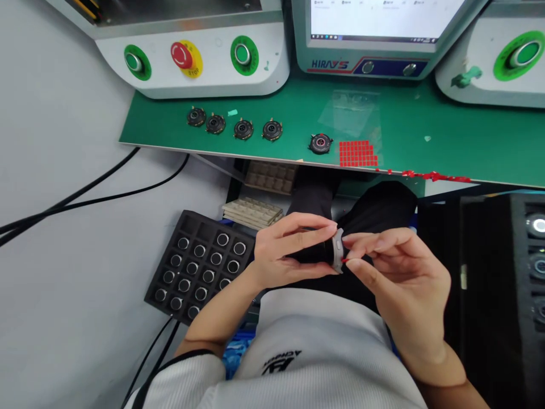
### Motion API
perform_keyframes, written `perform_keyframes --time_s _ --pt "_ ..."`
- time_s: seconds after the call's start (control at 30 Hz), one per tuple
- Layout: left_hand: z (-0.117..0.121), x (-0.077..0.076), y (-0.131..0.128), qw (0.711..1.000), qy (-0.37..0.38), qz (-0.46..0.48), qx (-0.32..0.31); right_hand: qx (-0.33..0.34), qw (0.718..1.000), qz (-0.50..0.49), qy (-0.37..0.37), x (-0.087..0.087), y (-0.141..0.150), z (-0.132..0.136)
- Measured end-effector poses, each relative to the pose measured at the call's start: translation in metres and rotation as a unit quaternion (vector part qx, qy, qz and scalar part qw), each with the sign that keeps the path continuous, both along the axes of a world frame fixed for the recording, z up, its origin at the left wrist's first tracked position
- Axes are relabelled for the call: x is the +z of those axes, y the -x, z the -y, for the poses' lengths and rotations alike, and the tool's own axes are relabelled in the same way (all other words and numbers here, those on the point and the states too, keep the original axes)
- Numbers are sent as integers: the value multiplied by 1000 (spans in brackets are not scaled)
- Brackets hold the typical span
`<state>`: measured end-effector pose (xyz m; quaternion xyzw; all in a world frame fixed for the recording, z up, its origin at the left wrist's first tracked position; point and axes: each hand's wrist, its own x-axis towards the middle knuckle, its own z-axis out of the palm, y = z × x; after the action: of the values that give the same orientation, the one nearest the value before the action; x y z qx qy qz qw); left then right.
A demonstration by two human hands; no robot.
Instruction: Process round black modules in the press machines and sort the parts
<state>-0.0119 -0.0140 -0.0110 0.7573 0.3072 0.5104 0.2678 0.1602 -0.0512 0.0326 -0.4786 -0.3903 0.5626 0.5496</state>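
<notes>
My left hand (289, 250) is closed on a small round silver-grey watch case (338, 250), held edge-on above my lap. My right hand (395, 278) pinches at the case's rim with thumb and forefinger, and a tiny red sticker (344, 260) shows at the fingertips. On the green bench mat (426, 125) above lie a sheet of small red square stickers (357, 153), one round black part with a red centre (321, 143), and a row of several round black parts (242, 129).
A black foam tray (200, 264) holding several ring-shaped cases sits at lower left. Beige trays (253, 211) lie under the bench. Machines with green buttons and a red stop button (182, 55) stand behind, beside a monitor (374, 23). Another dark tray (528, 267) is at right.
</notes>
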Motion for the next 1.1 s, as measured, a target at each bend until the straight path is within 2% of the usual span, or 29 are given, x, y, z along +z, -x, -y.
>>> perform_keyframes --time_s 0.27,0.37,0.53,0.63,0.7,0.73,0.83,0.9,0.97,1.03,1.1 --pt "0 4 2 1000 -15 -22 4 -1 1000 14 4 2 -1 1" --pt "1 6 4 999 -13 -36 -3 5 1000 4 26 -2 -3 0" --pt "0 2 3 999 -4 -21 -31 71 986 -118 93 -17 -1 -9" --pt "-1 -5 -1 994 71 56 -54 72 978 -155 120 -23 2 -14" --pt "0 -9 -4 969 185 140 -79 52 977 -170 121 -25 1 -17" --pt "1 -10 -5 945 251 185 -98 32 978 -173 115 -25 -1 -18" --pt "2 -10 -9 846 410 303 -159 -39 982 -155 98 -26 -10 -20" --pt "3 -7 -13 781 479 361 -174 -65 983 -143 91 -27 -14 -19" --pt "5 -4 -19 735 520 403 -163 -73 984 -138 84 -28 -15 -17" --pt "8 -1 -25 720 536 417 -145 -78 986 -130 72 -30 -12 -15" --pt "11 0 -30 736 526 406 -128 -77 988 -121 58 -31 -8 -13"
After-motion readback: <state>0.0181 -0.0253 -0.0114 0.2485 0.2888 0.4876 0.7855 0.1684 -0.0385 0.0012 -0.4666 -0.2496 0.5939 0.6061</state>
